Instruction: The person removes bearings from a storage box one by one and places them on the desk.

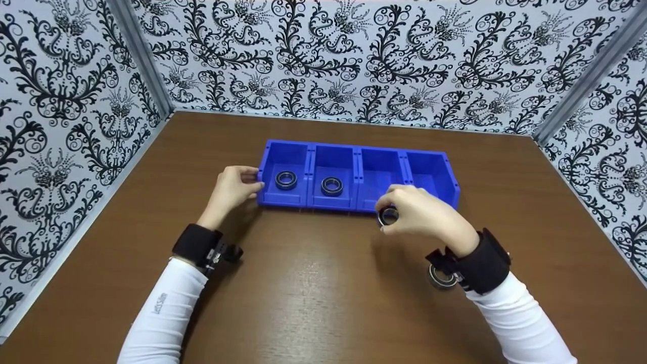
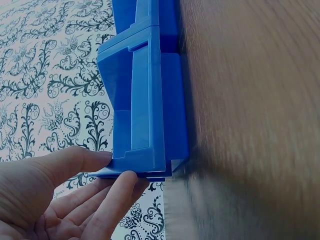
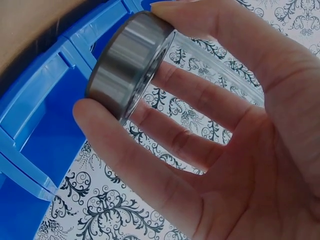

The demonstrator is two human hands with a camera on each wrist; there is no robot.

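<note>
Here, shiny ring-shaped bearing [image 3: 122, 60], silver rim, dark face, pinched btwn R fingers [image 3: 135, 159], L fingers [image 2: 114, 205] gripping blue bin [image 2: 147, 100]

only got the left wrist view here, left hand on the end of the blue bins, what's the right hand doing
Observer: The right hand pinches a metal bearing between thumb and fingers.
Operator: anything inside the blue bins
Observer: Yes, a second bearing sits in the leftmost compartment and a third bearing in the one beside it.
Operator: any out on the table
Observer: A fourth bearing lies there, partly hidden by the black wrist gear.
</note>
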